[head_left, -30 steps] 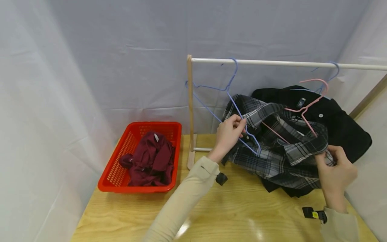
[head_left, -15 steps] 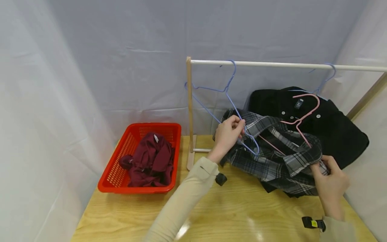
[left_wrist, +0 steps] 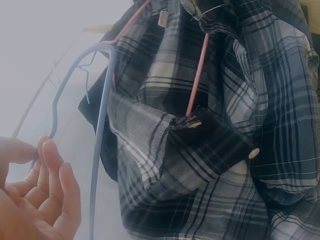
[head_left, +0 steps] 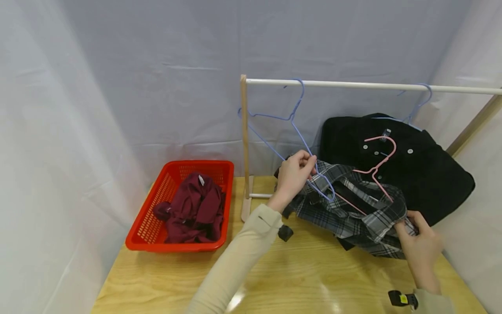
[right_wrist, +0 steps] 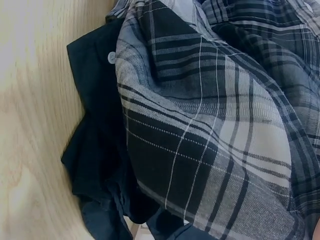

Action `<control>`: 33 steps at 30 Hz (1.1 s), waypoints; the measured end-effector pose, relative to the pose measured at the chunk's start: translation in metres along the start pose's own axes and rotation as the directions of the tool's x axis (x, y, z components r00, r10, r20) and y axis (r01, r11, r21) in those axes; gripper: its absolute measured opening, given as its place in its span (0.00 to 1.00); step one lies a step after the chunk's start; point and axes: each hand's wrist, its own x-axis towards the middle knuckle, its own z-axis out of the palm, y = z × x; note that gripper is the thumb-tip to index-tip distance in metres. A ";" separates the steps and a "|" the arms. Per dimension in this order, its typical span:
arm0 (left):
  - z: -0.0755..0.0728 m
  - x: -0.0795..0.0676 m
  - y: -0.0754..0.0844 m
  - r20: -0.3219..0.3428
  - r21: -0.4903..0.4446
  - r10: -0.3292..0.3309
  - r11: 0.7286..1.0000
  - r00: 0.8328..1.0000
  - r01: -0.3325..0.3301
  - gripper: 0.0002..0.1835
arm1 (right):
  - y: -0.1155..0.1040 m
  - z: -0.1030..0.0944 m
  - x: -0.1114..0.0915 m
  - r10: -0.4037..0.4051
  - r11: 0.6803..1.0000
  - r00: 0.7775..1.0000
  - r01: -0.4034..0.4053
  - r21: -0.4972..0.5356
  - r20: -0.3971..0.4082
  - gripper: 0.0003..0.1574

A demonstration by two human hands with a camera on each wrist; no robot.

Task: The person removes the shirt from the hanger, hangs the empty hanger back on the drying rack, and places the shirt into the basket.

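My left hand [head_left: 293,176] pinches one side of a blue wire hanger [head_left: 301,135], whose hook sits over the rack's white rail. In the left wrist view, thumb and fingers of the left hand [left_wrist: 50,195] meet on the blue hanger [left_wrist: 100,125]. A black-and-grey plaid shirt [head_left: 333,220] hangs low beside it, with a pink hanger [head_left: 382,164] inside and its hook free of the rail. At the shirt's right side, my right hand [head_left: 423,242] grips the cloth near the collar. The plaid shirt [right_wrist: 200,125] fills much of the right wrist view.
Behind the plaid shirt, a black buttoned garment [head_left: 435,183] hangs from another blue hanger [head_left: 404,121]. A wooden post [head_left: 245,135] holds up the white rail [head_left: 353,84]. On the left of the table [head_left: 306,274], a red basket [head_left: 176,247] contains a maroon garment [head_left: 192,205].
My right hand has moved left and down with the plaid shirt, and the pink hanger has dropped and shifted left. The left hand has stayed at the blue hanger.
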 end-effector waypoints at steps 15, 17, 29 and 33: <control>-0.001 0.002 -0.002 -0.005 0.007 -0.013 1.000 1.000 0.013 0.13 | -0.016 -0.019 -0.016 -0.025 0.999 1.000 0.026 0.039 -0.015 0.09; -0.001 0.003 -0.002 -0.004 0.006 -0.012 1.000 1.000 0.012 0.13 | -0.011 -0.021 -0.023 -0.025 0.998 1.000 0.025 0.050 0.000 0.10; -0.001 0.003 -0.002 -0.007 -0.011 -0.019 1.000 1.000 0.019 0.12 | 0.006 -0.035 -0.055 -0.142 0.985 0.988 0.136 0.104 0.055 0.13; -0.001 0.004 -0.003 -0.002 -0.018 -0.018 1.000 1.000 0.018 0.13 | 0.003 -0.035 -0.062 -0.160 0.980 0.985 0.150 0.127 0.070 0.15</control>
